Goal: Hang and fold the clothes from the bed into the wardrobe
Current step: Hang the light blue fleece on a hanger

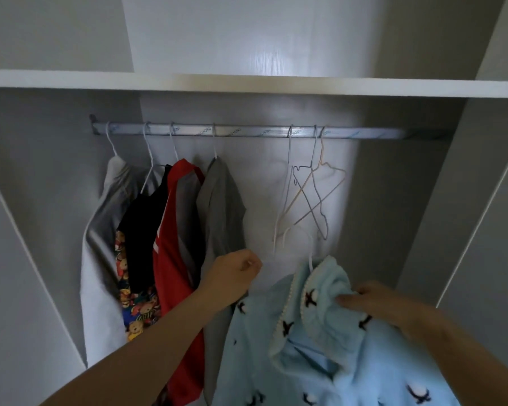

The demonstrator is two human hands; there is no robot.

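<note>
A light blue fleece garment [320,347] with small dark bird prints sits low in front of the open wardrobe, on a white wire hanger [310,260] whose hook pokes out of the collar. My right hand [379,303] pinches the collar fabric on the right side. My left hand [232,276] is curled at the garment's left shoulder, with a small white piece, seemingly the hanger's end, between its fingers. The metal rod [247,131] runs across above both hands.
On the rod's left hang a pale grey garment [106,230], a black top with bear print [141,244], a red top [173,259] and a grey shirt [220,215]. Three bare wire hangers [308,194] hang to the right. A white shelf [247,83] lies above.
</note>
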